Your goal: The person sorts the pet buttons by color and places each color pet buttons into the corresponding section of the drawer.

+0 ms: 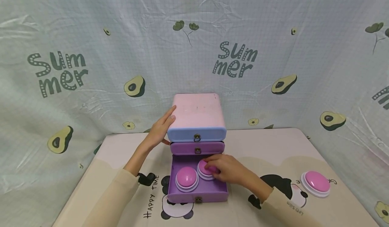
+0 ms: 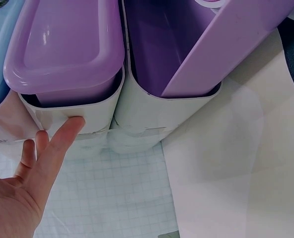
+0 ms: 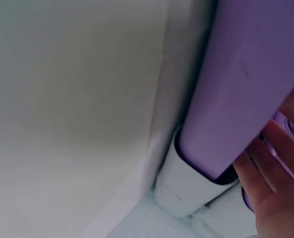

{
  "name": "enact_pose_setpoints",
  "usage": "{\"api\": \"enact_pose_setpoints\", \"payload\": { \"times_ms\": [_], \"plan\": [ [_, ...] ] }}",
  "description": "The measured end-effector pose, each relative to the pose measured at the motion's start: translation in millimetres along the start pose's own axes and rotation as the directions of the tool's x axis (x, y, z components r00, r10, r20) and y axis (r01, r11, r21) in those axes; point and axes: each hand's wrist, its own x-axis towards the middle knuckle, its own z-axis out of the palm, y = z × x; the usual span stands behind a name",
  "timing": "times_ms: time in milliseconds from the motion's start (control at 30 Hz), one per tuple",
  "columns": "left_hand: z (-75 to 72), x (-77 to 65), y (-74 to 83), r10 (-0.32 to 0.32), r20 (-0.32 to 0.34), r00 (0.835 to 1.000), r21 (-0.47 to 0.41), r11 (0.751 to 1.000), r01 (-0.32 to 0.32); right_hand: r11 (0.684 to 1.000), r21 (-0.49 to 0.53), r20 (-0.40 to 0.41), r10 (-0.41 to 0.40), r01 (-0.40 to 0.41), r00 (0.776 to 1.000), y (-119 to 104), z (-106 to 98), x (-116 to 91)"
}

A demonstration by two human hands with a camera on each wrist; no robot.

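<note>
A small drawer cabinet (image 1: 199,110) with a pink top stands against the back cloth. Its bottom purple drawer (image 1: 197,197) is pulled out. My left hand (image 1: 159,129) steadies the cabinet's left side with fingers extended; in the left wrist view its thumb (image 2: 62,139) presses the pale casing beside the middle drawer (image 2: 67,44). Inside the bottom drawer, my right hand (image 1: 228,169) grips a pink dome button (image 1: 203,166) with a white base, at the back right. Another pink dome button (image 1: 186,178) sits at the drawer's left. The right wrist view shows fingers (image 3: 258,178) reaching over the drawer wall (image 3: 241,89).
A third pink dome button (image 1: 317,181) lies on the tabletop at the right. The blue top drawer (image 1: 197,134) is closed, with a small ring pull. A patterned cloth (image 1: 194,68) hangs behind, and the table covering carries panda prints.
</note>
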Motion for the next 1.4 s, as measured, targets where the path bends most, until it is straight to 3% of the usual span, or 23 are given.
{"api": "enact_pose_setpoints", "payload": {
  "times_ms": [133,267,500,733,933,1133,1267,1400],
  "plan": [
    [0.5,0.3,0.9,-0.001,-0.005,1.0,0.003,1.0,0.001,0.999,-0.048,-0.105,-0.023,0.018,0.994,0,4,-1],
    [0.2,0.6,1.2,0.004,-0.004,1.0,0.009,1.0,-0.004,0.998,-0.061,-0.158,-0.017,0.008,0.987,-1,7,-1],
    [-0.6,0.7,3.9,-0.009,0.014,1.0,-0.007,1.0,0.009,0.995,-0.101,-0.211,-0.019,-0.003,0.977,-2,13,-1],
    [-1.6,-4.7,17.9,-0.04,0.03,0.999,-0.018,0.999,0.041,0.993,-0.121,-0.248,-0.018,-0.012,0.969,-4,15,-2],
    [-1.2,-2.3,10.2,-0.01,0.016,1.0,-0.01,1.0,0.01,0.993,-0.113,-0.262,-0.012,-0.019,0.965,-3,14,-3],
    [0.0,-0.4,3.1,0.002,0.006,1.0,-0.005,1.0,-0.002,0.999,-0.034,-0.263,-0.01,0.001,0.965,0,9,-5],
    [0.0,-1.3,2.1,0.006,0.002,1.0,0.0,1.0,-0.006,0.993,0.111,-0.24,-0.002,0.029,0.971,4,-2,-11],
    [0.3,-1.9,2.4,-0.004,-0.006,1.0,0.001,1.0,0.004,0.962,0.268,-0.21,0.008,0.05,0.978,14,-16,-20]
  ]
}}
